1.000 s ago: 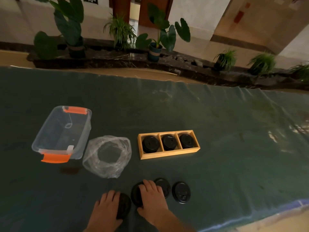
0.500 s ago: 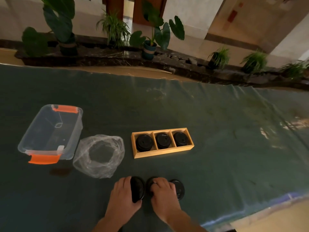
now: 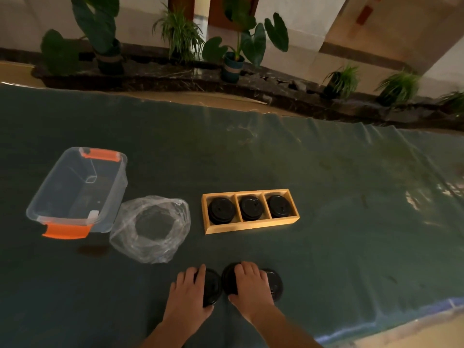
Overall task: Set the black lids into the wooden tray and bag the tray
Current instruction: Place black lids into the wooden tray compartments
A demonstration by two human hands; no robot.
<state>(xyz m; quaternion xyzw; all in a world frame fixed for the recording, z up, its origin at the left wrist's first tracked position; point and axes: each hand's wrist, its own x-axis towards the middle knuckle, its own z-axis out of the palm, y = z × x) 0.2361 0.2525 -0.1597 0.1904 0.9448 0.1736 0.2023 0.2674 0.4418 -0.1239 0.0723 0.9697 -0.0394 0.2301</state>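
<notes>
A wooden tray [image 3: 251, 226] with three compartments lies mid-table, and each compartment holds black lids [image 3: 221, 210]. Three more black lids lie near the front edge. My left hand [image 3: 188, 295] grips the left one [image 3: 213, 287], which is tilted on its edge. My right hand [image 3: 251, 287] rests flat over the middle lid [image 3: 228, 280], partly hiding it. The right lid [image 3: 275, 285] lies flat beside that hand, touched by its edge. A crumpled clear plastic bag [image 3: 150, 228] sits left of the tray, its mouth open upward.
A clear plastic bin [image 3: 77, 189] with orange latches stands at the left, beside the bag. A dark green cloth [image 3: 351, 222] covers the table. Potted plants [image 3: 233, 46] line a dark ledge beyond the far edge. The table's front edge runs bottom right.
My left hand has tipped its lid up onto its edge and closed on it. My right hand has shifted right over the middle lid. The tray and bag have stayed put.
</notes>
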